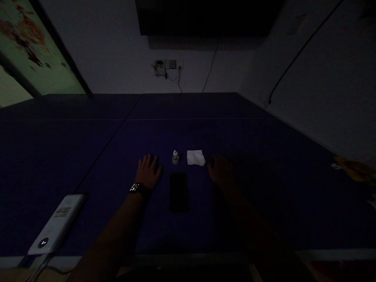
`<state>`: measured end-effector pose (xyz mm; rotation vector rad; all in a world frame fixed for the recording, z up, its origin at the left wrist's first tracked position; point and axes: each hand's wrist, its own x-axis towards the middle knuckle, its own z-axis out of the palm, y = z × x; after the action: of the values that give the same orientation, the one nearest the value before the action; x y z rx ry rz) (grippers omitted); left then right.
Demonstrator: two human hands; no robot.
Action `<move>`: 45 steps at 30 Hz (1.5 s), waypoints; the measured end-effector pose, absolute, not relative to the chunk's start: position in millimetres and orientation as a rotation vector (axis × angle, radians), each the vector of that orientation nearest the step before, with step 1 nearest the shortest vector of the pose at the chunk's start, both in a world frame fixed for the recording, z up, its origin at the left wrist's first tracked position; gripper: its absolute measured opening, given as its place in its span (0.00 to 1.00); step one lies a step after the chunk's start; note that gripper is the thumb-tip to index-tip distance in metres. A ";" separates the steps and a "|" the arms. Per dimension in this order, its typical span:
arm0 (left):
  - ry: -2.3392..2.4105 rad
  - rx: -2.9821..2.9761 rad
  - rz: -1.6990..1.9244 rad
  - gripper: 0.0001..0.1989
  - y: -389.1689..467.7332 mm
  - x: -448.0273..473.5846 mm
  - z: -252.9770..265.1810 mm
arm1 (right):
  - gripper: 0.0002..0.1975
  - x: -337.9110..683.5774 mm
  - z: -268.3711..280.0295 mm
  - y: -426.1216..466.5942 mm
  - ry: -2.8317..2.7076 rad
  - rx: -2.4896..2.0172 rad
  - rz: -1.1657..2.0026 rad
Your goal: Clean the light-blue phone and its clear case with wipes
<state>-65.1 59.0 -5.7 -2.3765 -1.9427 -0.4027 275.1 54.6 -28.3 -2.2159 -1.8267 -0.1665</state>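
My left hand (147,172) lies flat on the dark blue table with its fingers spread, holding nothing. Around that wrist is a smartwatch (135,187) with a lit face. My right hand (221,171) rests on the table, thumb apart from the fingers, with nothing visible in it; shadow hides some detail. Just left of it lies a folded white tissue (196,158). Between the hands stands a small clear bottle (175,158) with a pale cap, upright. Nearer to me is a black smartphone (179,192), lying flat with a dark screen.
At the front left, a white power bank (57,223) with a lit display has cables at its near end. The blue table (188,133) reaches the wall, where sockets (170,64) hold plugs below a dark screen (205,17). A yellowish packet (354,168) lies at the right.
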 end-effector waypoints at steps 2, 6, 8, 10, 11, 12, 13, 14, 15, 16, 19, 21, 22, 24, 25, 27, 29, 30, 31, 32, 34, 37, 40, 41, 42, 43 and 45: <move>-1.983 -2.350 -0.369 0.34 58.1 -62.8 -3.3 | 0.30 274.9 -27.3 54.1 -1.810 -2.217 -0.169; -2.025 -2.334 -0.328 0.37 58.3 -60.6 -0.9 | 0.32 275.2 -27.1 54.4 -1.791 -2.205 -0.177; -2.033 -2.340 -0.303 0.38 59.4 -60.5 -1.1 | 0.32 275.4 -27.4 55.0 -1.780 -2.200 -0.180; -2.036 -2.354 -0.269 0.38 60.6 -60.6 -1.1 | 0.32 275.4 -27.7 55.5 -1.768 -2.197 -0.179; -2.041 -2.360 -0.247 0.38 61.1 -60.7 -0.9 | 0.32 275.3 -27.8 55.6 -1.763 -2.195 -0.178; -2.046 -2.366 -0.227 0.38 61.4 -60.8 -0.6 | 0.31 275.2 -28.0 55.4 -1.757 -2.192 -0.176; -2.051 -2.370 -0.209 0.38 61.6 -61.0 -0.3 | 0.31 275.1 -28.1 55.0 -1.752 -2.188 -0.174; -2.056 -2.372 -0.196 0.38 61.7 -61.1 0.1 | 0.31 275.2 -28.3 54.4 -1.747 -2.183 -0.173; -2.060 -2.373 -0.189 0.37 61.8 -61.3 0.5 | 0.31 275.5 -28.4 53.6 -1.743 -2.178 -0.172; -2.062 -2.372 -0.186 0.37 62.0 -61.4 0.7 | 0.31 275.9 -28.6 52.7 -1.740 -2.173 -0.170; -2.060 -2.378 -0.193 0.36 62.6 -61.8 0.9 | 0.30 277.9 -28.9 50.9 -1.731 -2.163 -0.164; -2.057 -2.381 -0.204 0.35 62.7 -61.9 1.1 | 0.30 279.1 -28.9 50.7 -1.725 -2.162 -0.162; -2.053 -2.383 -0.210 0.35 62.6 -62.0 1.3 | 0.30 279.4 -28.9 50.9 -1.723 -2.163 -0.163; -2.044 -2.391 -0.222 0.34 62.2 -62.1 1.9 | 0.30 279.4 -28.8 51.3 -1.722 -2.165 -0.168; -2.039 -2.395 -0.226 0.34 61.9 -62.2 2.2 | 0.29 279.1 -28.6 51.5 -1.721 -2.168 -0.171; -2.031 -2.399 -0.235 0.34 61.6 -62.4 2.5 | 0.29 278.3 -28.0 51.5 -1.721 -2.174 -0.177; -2.027 -2.400 -0.242 0.34 61.7 -62.5 1.9 | 0.29 277.5 -27.1 51.2 -1.718 -2.181 -0.183; -2.026 -2.399 -0.245 0.34 61.9 -62.6 1.4 | 0.28 277.1 -26.7 51.0 -1.715 -2.183 -0.186; -2.025 -2.397 -0.246 0.34 62.3 -62.7 0.8 | 0.28 276.7 -26.1 50.8 -1.713 -2.185 -0.188; -2.025 -2.395 -0.246 0.34 62.6 -62.8 0.2 | 0.28 276.3 -25.6 50.6 -1.711 -2.186 -0.189; -2.025 -2.393 -0.239 0.34 63.2 -63.1 -0.6 | 0.29 275.5 -24.6 50.5 -1.711 -2.186 -0.186; -2.026 -2.395 -0.226 0.34 63.7 -63.4 -1.1 | 0.29 274.7 -23.6 50.8 -1.709 -2.186 -0.179; -2.028 -2.396 -0.223 0.34 63.6 -63.0 -1.0 | 0.30 274.6 -23.3 51.0 -1.702 -2.193 -0.179; -2.029 -2.397 -0.225 0.34 63.4 -62.8 -0.9 | 0.30 274.6 -23.3 50.9 -1.701 -2.194 -0.180; -2.030 -2.398 -0.228 0.34 63.2 -62.7 -0.7 | 0.30 274.6 -23.3 50.8 -1.700 -2.195 -0.183; -2.029 -2.399 -0.232 0.34 62.9 -62.5 -0.3 | 0.30 274.7 -23.3 50.7 -1.702 -2.195 -0.185; -2.027 -2.401 -0.241 0.34 62.3 -62.3 0.7 | 0.31 274.7 -23.3 50.6 -1.705 -2.193 -0.190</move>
<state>-62.3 62.3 0.7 -2.4006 -2.0268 -0.2409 274.7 50.6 -23.3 -2.1930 -1.7048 -0.1904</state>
